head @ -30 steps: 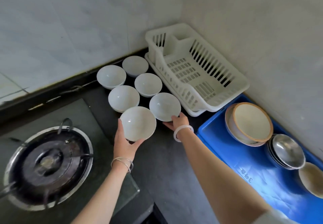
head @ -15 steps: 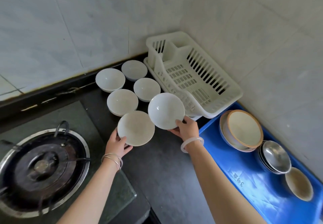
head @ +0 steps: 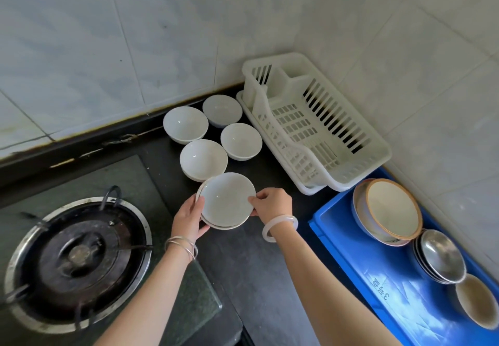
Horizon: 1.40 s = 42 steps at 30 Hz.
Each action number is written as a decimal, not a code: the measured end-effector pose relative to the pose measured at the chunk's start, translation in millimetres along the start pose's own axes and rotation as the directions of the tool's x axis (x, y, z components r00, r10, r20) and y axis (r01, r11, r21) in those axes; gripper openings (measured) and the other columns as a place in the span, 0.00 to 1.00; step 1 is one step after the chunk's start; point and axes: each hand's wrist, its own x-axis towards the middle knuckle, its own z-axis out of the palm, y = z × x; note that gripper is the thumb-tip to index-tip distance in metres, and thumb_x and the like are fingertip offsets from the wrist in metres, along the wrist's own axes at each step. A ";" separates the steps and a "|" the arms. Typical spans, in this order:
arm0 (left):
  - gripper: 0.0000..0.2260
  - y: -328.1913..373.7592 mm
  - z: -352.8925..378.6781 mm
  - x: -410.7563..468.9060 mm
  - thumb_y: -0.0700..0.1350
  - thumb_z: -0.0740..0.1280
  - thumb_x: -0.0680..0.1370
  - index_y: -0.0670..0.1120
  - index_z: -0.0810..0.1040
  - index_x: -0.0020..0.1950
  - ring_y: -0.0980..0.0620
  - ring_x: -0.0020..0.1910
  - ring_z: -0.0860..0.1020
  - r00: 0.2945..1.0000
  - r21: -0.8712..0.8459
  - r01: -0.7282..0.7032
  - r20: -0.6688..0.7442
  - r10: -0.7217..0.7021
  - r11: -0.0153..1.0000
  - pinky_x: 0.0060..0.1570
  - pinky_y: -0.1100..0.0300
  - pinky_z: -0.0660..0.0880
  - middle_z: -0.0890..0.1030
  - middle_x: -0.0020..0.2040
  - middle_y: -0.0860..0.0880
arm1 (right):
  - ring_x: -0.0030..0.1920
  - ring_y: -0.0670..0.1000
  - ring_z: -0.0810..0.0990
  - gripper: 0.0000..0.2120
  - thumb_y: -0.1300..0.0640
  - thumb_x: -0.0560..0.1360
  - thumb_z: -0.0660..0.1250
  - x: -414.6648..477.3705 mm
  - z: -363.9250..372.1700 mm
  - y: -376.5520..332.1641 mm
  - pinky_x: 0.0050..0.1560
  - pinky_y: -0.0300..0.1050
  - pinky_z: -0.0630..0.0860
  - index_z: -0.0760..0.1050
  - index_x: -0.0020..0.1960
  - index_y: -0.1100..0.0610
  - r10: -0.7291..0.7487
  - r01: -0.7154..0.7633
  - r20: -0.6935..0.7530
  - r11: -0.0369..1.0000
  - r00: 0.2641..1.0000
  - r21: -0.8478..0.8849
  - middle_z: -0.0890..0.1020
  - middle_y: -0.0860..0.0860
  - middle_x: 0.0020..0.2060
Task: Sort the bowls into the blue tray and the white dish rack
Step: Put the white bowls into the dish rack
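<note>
Both hands hold two nested white bowls [head: 226, 201] over the dark counter [head: 259, 264]: left hand [head: 189, 217] gripping the left rim, right hand [head: 272, 202] pinching the right. Four bowls sit behind, beside the empty white dish rack [head: 318, 129]; the blue tray [head: 378, 286] lies right.

1. Bowls [head: 204, 159] on the counter [head: 259, 264]: plain white; counter black.
2. Rack [head: 318, 127]: white.
3. Tray [head: 378, 278]: blue, holding a tan-rimmed cream bowl [head: 393, 209] and silver steel bowls [head: 441, 256].
4. Wall tiles [head: 108, 35]: pale grey marbling.
</note>
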 end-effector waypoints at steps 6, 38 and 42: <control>0.18 -5.4 -3.8 7.4 0.37 0.63 0.77 0.46 0.71 0.66 0.40 0.63 0.73 1.000 0.027 0.024 0.003 -0.024 0.999 0.52 0.48 0.74 0.74 0.66 0.43 | 0.41 0.51 0.83 0.04 0.57 0.72 0.70 4.6 3.7 7.6 0.48 0.48 0.82 0.76 0.45 0.53 0.038 -0.037 0.053 0.999 0.998 -0.032 0.82 0.51 0.41; 0.16 134.3 252.4 51.3 0.40 0.62 0.77 0.42 0.69 0.65 0.45 0.45 0.77 0.919 0.215 -0.263 0.353 0.176 0.940 0.29 0.60 0.78 0.75 0.55 0.43 | 0.35 0.56 0.85 0.07 0.57 0.77 0.64 132.7 -172.5 -63.1 0.30 0.41 0.80 0.74 0.54 0.58 -0.036 0.084 -0.086 0.732 0.996 0.676 0.85 0.57 0.34; 0.16 131.4 288.1 87.9 0.37 0.58 0.78 0.42 0.69 0.66 0.47 0.37 0.75 0.943 0.273 -0.162 0.327 0.066 0.948 0.32 0.55 0.77 0.74 0.62 0.38 | 0.39 0.57 0.83 0.14 0.57 0.78 0.62 179.5 -175.7 -63.9 0.26 0.43 0.80 0.71 0.62 0.60 0.048 -0.001 -0.054 0.756 0.997 0.655 0.80 0.58 0.43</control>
